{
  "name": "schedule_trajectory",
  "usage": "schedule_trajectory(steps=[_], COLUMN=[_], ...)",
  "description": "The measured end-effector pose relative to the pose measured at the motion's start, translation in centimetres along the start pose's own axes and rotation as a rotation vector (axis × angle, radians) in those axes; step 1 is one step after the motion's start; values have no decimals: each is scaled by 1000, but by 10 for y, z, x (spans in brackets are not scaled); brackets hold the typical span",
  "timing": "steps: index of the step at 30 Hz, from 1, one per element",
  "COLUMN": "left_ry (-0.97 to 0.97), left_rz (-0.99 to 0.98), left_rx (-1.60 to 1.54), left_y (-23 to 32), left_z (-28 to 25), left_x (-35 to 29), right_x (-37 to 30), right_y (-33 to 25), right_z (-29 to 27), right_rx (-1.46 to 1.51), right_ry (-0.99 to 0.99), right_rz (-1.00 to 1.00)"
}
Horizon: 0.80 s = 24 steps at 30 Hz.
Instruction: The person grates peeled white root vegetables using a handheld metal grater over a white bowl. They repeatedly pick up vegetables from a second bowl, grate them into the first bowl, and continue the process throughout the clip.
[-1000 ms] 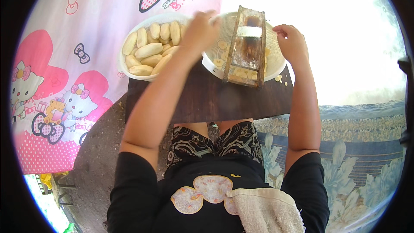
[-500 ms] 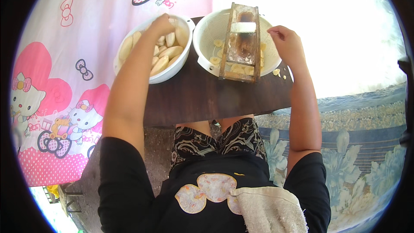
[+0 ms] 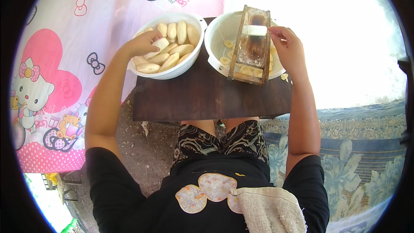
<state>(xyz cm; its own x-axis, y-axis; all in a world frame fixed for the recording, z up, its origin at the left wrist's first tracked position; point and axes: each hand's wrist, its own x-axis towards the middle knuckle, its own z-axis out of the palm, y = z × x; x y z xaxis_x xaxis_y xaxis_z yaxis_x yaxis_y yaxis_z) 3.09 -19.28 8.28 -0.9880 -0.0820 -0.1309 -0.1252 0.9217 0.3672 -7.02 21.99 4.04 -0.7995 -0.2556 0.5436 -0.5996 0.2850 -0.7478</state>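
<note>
The left hand [image 3: 144,43] is reached forward into a white bowl [image 3: 172,71] of peeled bananas, and its fingers are curled around one pale peeled banana piece [image 3: 158,45] at the left side of the pile. The left forearm is stretched out from the lower left, the elbow slightly bent, and the wrist is laid over the bowl's near-left rim. The remaining peeled bananas [image 3: 179,39] are heaped in the bowl just beyond and beside the gripped piece.

The right hand [image 3: 288,49] is held against the right edge of a wooden slicer board [image 3: 251,47], which is propped tilted across a second white bowl [image 3: 217,39]. Its fingertips are bent onto the board's upper right side near the metal blade [image 3: 254,30], so that the board is steadied; the hand is partly closed on the board's edge. The right forearm is raised almost straight up from the lower right. Banana slices [image 3: 227,45] are seen inside this bowl under the board. Both bowls are set side by side, touching, on a dark wooden table [image 3: 207,99].
</note>
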Motion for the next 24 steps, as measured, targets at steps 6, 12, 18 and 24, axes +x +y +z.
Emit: schedule_trajectory(steps=[6,12,18,24], left_ry=[-86,-187,-88,440], left_rz=[85,166,96,120], left_rx=[-1307,-1597,-1371,-562], left_y=[60,167,215,194], left_z=[-6,52,88,110], left_x=[4,28,31,69], right_x=[-8,-17,0,28], right_y=[-48,-56,-22,-2], right_z=[8,34,29,1], right_rx=[61,-21,476,275], right_ry=[-113,-106,36,9], right_rz=[-317,-441,-141,90])
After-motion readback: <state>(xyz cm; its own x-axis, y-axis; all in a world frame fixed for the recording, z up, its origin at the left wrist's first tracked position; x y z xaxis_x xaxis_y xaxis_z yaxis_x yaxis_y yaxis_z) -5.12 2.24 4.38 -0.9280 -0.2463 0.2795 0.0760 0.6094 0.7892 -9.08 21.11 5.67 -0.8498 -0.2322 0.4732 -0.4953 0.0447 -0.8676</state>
